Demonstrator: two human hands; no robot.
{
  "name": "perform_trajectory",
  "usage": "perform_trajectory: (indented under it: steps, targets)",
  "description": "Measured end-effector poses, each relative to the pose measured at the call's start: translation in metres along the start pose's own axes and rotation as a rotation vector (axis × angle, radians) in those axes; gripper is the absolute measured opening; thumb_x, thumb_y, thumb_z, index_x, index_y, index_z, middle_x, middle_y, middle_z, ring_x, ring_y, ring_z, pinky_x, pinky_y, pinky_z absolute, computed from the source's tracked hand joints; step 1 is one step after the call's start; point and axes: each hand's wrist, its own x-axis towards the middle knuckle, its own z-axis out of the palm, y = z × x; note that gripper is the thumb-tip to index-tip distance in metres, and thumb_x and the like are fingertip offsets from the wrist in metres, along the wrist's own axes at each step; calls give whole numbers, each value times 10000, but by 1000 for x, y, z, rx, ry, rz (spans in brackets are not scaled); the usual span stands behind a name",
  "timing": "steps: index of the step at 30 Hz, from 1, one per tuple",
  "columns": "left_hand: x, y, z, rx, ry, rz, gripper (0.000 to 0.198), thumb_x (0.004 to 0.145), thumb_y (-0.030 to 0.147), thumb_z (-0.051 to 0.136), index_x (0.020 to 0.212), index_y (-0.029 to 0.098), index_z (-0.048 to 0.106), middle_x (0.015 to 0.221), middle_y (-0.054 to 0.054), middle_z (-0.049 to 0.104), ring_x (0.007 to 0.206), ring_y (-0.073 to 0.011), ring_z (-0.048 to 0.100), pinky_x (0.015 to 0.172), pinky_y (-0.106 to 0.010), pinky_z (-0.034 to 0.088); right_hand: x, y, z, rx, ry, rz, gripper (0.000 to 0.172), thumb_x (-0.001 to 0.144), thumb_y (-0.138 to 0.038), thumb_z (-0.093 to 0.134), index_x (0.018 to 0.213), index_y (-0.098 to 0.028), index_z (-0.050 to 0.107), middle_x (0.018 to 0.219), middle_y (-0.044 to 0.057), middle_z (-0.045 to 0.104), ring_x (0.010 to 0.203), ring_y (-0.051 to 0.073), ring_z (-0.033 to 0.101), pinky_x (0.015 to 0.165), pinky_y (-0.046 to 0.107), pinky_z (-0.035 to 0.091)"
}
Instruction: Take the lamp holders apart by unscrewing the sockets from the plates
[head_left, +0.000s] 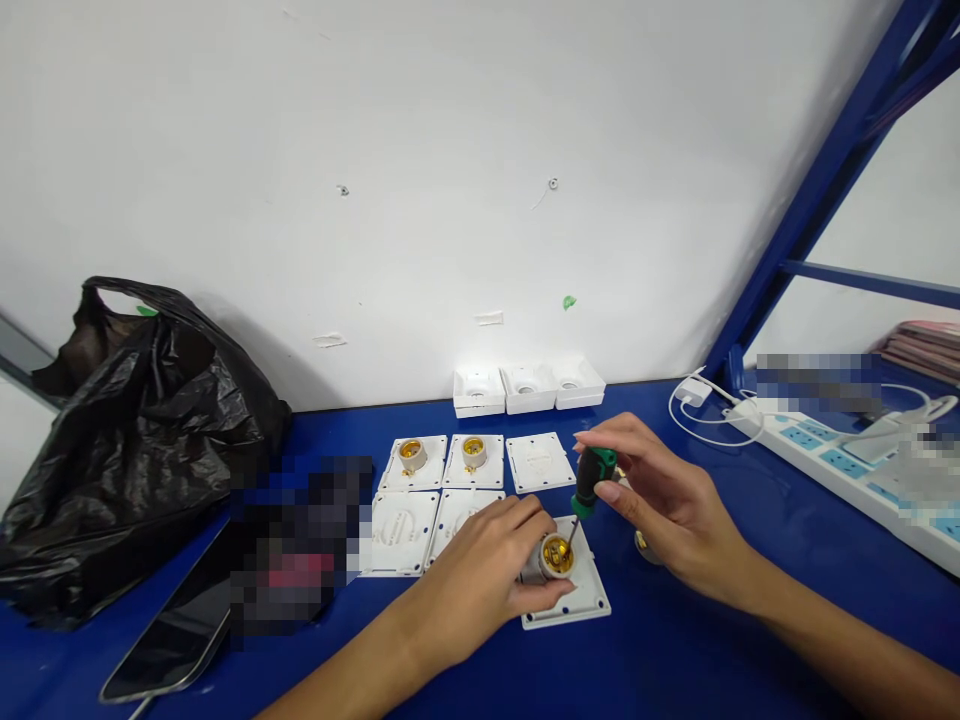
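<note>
My left hand [491,560] grips a lamp socket [556,556] with a brass inside, seated on a white square plate [577,598] lying on the blue table. My right hand [660,495] pinches the green and black handle of a small screwdriver [592,480], held nearly upright, its tip down inside the socket. Just behind my hands lie several more white plates [538,461], two of them carrying brass sockets [474,451].
Three white housings [527,386] stand in a row against the wall. A black plastic bag [127,440] fills the left side, a phone [176,630] lies in front of it. A white power strip [847,470] with cables and a blue shelf post [817,190] are on the right.
</note>
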Motion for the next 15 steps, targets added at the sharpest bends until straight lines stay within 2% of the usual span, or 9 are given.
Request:
perform_trajectory:
  steps: [11,15]
  targets:
    - [0,2,-1,10,-18,-20,327,880,317,883,1019,187,617,1009,-29,672,919,-255,668,748,-333,517,-5,5,2,-98,-9,-48,455,1044,-202,625,1452,-402,604,1150,40,548,1062,202,575,944,391,539]
    - [-1,2,-1,9,-38,-23,321,890,325,873,1023,183,618,1026,-39,671,947,-265,671,776,-346,525,-3,5,2,-45,-8,-68,440,998,-217,714,1387,-416,654,1159,28,573,1071,198,598,950,381,542]
